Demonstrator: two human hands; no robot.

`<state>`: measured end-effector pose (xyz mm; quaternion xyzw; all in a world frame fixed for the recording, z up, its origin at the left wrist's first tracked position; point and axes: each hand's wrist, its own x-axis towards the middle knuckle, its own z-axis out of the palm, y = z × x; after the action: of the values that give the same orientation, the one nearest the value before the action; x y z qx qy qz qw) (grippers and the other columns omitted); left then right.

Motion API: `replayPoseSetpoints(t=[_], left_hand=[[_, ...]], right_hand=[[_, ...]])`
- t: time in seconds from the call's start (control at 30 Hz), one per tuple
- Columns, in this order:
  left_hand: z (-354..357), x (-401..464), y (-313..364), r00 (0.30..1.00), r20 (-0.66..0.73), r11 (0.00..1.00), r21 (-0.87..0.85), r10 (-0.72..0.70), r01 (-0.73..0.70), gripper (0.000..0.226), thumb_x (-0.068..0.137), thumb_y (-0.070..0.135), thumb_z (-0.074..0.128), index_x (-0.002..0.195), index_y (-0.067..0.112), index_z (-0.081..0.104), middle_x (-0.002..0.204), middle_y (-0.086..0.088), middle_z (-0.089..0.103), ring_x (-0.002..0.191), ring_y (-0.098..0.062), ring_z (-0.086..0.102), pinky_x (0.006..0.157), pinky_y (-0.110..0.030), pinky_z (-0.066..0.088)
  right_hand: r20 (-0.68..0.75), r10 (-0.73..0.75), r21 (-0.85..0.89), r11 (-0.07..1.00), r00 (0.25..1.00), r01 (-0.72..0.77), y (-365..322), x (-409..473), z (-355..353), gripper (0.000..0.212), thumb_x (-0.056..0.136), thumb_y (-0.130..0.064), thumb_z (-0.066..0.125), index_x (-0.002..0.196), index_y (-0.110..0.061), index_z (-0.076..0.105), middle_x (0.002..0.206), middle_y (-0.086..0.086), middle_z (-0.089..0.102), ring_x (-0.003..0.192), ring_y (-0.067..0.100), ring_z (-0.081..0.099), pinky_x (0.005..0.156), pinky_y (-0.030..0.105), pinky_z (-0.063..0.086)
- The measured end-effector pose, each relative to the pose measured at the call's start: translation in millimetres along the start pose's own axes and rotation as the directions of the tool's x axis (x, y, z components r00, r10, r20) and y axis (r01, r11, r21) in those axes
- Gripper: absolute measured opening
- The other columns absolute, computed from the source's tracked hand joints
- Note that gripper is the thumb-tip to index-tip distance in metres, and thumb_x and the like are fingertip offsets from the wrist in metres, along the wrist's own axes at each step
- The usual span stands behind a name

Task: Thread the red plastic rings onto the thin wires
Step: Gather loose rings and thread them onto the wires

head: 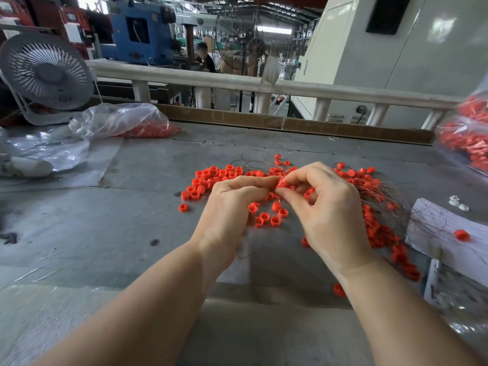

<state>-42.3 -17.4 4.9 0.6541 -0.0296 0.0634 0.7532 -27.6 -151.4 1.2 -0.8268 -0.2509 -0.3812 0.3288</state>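
Above the scattered red rings on the grey table, 1 ring is pinched between the left hand and right hand, fingertips curled together on it. Threading seems underway; next, a thin wire end must meet its hole, though none is discernible at the pinch.

You get bright, even daylight from the hall's windows behind, so your hands throw only soft shadows on the table. The wide lens bends the railing, and the corners blur and smear.
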Motion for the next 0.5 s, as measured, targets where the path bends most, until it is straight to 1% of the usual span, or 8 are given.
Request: replayPoseSetpoints(t=[0.03, 0.13, 0.17, 0.33, 0.4, 0.5], left_hand=[[-0.1, -0.1, 0.2, 1.000, -0.002, 1.000, 0.004, -0.001, 0.001, 0.034, 0.082, -0.004, 0.051, 0.081, 0.021, 0.074, 0.084, 0.009, 0.074, 0.082, 0.004, 0.065, 0.069, -0.005, 0.048], [0.5, -1.5, 0.6, 1.000, -0.010, 1.000, 0.026, 0.010, -0.010, 0.034, 0.080, -0.006, 0.051, 0.080, 0.019, 0.074, 0.081, 0.008, 0.074, 0.078, 0.004, 0.065, 0.068, -0.005, 0.047], [1.0, -1.8, 0.9, 1.000, -0.007, 0.999, 0.031, 0.018, -0.018, 0.032, 0.080, -0.006, 0.052, 0.081, 0.017, 0.074, 0.082, 0.007, 0.074, 0.077, 0.004, 0.064, 0.066, -0.004, 0.046], [2.1, -3.0, 1.1, 0.999, -0.017, 0.998, 0.041, 0.043, -0.042, 0.028, 0.079, -0.007, 0.055, 0.084, 0.013, 0.074, 0.081, 0.004, 0.074, 0.073, 0.004, 0.064, 0.062, -0.003, 0.044], [2.7, -3.5, 0.9, 0.998, -0.028, 0.997, 0.051, 0.056, -0.055, 0.026, 0.079, -0.006, 0.057, 0.083, 0.013, 0.074, 0.083, 0.003, 0.073, 0.072, 0.004, 0.063, 0.060, -0.004, 0.043], [3.8, -4.0, 0.5, 0.995, -0.035, 0.993, 0.083, 0.091, -0.088, 0.027, 0.078, -0.004, 0.060, 0.076, 0.020, 0.074, 0.084, 0.003, 0.069, 0.068, 0.006, 0.060, 0.056, -0.005, 0.041]], right_hand=[[0.001, -0.004, -0.002, 1.000, 1.000, 0.004, 0.0, 0.1, 0.4, 0.009, 0.077, -0.007, 0.073, 0.079, -0.003, 0.066, 0.075, 0.001, 0.060, 0.066, 0.011, 0.051, 0.064, 0.016, 0.042], [0.002, -0.001, -0.010, 1.000, 1.000, 0.001, 1.1, 0.6, 1.1, 0.007, 0.081, -0.008, 0.067, 0.083, -0.001, 0.065, 0.079, 0.006, 0.063, 0.071, 0.017, 0.056, 0.068, 0.027, 0.044], [0.004, 0.001, -0.013, 1.000, 1.000, -0.001, 1.6, 1.0, 1.3, 0.008, 0.083, -0.009, 0.065, 0.085, -0.001, 0.065, 0.080, 0.006, 0.063, 0.072, 0.018, 0.056, 0.069, 0.028, 0.044], [0.022, -0.009, -0.026, 1.000, 1.000, 0.009, 0.9, 0.6, 3.3, 0.007, 0.084, -0.007, 0.061, 0.084, 0.000, 0.061, 0.080, 0.007, 0.059, 0.074, 0.018, 0.053, 0.068, 0.024, 0.041], [0.046, -0.013, -0.035, 0.999, 0.999, 0.015, 1.0, 0.5, 3.9, 0.006, 0.084, -0.007, 0.059, 0.084, 0.000, 0.059, 0.081, 0.008, 0.058, 0.075, 0.020, 0.053, 0.069, 0.026, 0.040], [0.105, -0.012, -0.023, 1.000, 0.994, 0.015, 1.5, 0.9, 3.9, 0.004, 0.085, -0.005, 0.057, 0.085, -0.001, 0.057, 0.083, 0.007, 0.055, 0.077, 0.023, 0.053, 0.070, 0.030, 0.038]])
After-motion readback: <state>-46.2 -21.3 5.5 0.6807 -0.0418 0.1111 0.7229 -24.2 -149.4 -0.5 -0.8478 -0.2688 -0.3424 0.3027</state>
